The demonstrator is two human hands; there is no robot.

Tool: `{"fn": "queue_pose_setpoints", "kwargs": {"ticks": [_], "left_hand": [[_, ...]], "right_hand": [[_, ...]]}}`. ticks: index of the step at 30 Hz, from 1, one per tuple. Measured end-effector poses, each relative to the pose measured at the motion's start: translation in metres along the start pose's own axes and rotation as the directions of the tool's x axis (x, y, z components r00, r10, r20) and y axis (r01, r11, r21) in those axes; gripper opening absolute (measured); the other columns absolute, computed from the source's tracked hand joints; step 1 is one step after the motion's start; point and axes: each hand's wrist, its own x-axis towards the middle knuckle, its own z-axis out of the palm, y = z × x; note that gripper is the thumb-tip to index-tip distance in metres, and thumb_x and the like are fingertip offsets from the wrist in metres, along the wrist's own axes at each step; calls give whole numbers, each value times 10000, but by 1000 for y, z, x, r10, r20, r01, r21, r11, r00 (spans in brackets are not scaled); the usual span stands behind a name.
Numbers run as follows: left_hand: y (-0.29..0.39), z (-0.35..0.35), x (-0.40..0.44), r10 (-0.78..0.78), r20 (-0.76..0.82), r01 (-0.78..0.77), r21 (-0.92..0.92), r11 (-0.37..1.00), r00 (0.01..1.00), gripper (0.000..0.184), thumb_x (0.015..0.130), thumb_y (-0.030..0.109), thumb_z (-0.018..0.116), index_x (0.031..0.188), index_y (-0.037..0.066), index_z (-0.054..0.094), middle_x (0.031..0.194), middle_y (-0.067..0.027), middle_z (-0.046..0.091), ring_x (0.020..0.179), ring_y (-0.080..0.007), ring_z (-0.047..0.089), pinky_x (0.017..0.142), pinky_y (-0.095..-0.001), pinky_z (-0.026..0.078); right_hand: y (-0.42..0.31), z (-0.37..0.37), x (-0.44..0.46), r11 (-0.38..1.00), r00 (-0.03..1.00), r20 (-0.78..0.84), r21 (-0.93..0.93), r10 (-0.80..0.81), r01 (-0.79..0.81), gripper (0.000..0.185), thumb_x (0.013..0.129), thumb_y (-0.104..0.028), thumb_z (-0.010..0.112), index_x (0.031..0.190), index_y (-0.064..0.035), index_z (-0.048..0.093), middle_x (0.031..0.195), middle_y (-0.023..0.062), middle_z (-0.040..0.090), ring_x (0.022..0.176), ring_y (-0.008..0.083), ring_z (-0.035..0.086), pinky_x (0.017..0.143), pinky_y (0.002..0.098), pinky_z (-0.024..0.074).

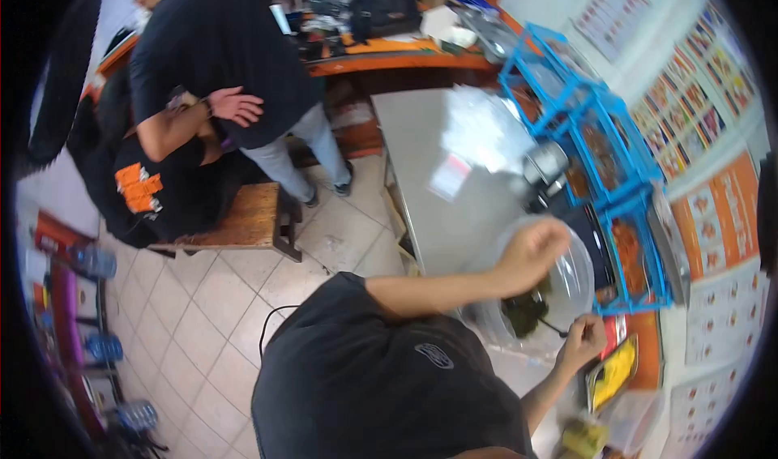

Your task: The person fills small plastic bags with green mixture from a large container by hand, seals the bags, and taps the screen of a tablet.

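Note:
A large clear plastic tub (577, 277) stands in front of me with a dark green, leafy-looking mass (525, 313) inside. Over the tub, my left hand (536, 252) has its fingers curled together; blur hides whatever may be in them. Beside the near rim, my right hand (583, 339) grips a thin dark-handled utensil (553, 327). The utensil's far end reaches into the green mass and is hidden there.
The grey table (413, 147) carries a clear plastic sheet (486, 127) and a metal container (545, 161). Blue baskets (620, 163) line the wall side. A yellow packet (613, 374) lies near my right hand. Another person (223, 54) stands by a wooden bench (243, 216).

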Motion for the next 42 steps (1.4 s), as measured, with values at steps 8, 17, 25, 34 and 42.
{"fn": "queue_pose_setpoints", "kwargs": {"ticks": [8, 17, 25, 34, 42], "left_hand": [[-9, -4, 6, -112, 144, 87, 169, 982, 983, 186, 924, 210, 582, 1011, 46, 595, 978, -44, 581, 950, -140, 541, 837, -305, 443], [-130, -240, 69, -215, -288, 220, 931, -290, 933, 601, 923, 386, 478, 1424, 73, 362, 1505, -209, 237, 1431, -369, 58, 1139, -533, 6], [-122, -269, 58, -233, -96, 3, 930, -368, 968, 345, 858, 173, 549, 1156, 3, 579, 1258, -118, 545, 1270, -263, 413, 1126, -483, 165], [-130, -285, 67, -135, -171, 164, 984, -63, 976, 143, 771, 54, 586, 855, 80, 698, 907, -161, 664, 918, -331, 628, 817, -423, 499], [-99, -264, 77, 167, -174, 115, 942, 315, 970, 94, 743, 13, 666, 716, 6, 576, 909, -193, 670, 806, -335, 651, 749, -404, 512]], "right_hand": [[-28, 13, 5, 984, 993, 68, 142, 99, -108, 54, 827, -24, 615, 866, 13, 625, 790, 31, 608, 741, 108, 545, 695, 239, 433], [-15, -36, 37, 988, 963, -228, -20, 145, -153, 206, 892, -88, 603, 1069, 16, 606, 940, 55, 620, 810, 122, 551, 729, 252, 449], [7, -31, 27, 978, 971, -123, 11, 208, -208, 198, 908, -110, 572, 1054, 14, 622, 960, 73, 639, 840, 125, 570, 776, 272, 448], [2, -27, 21, 986, 984, -62, 22, 165, -164, 166, 889, -85, 583, 1006, 22, 632, 919, 68, 631, 812, 124, 566, 752, 268, 455], [-2, -23, 18, 988, 987, -35, 11, 155, -154, 149, 873, -84, 605, 978, 17, 635, 877, 60, 623, 782, 122, 556, 728, 261, 448]]}}
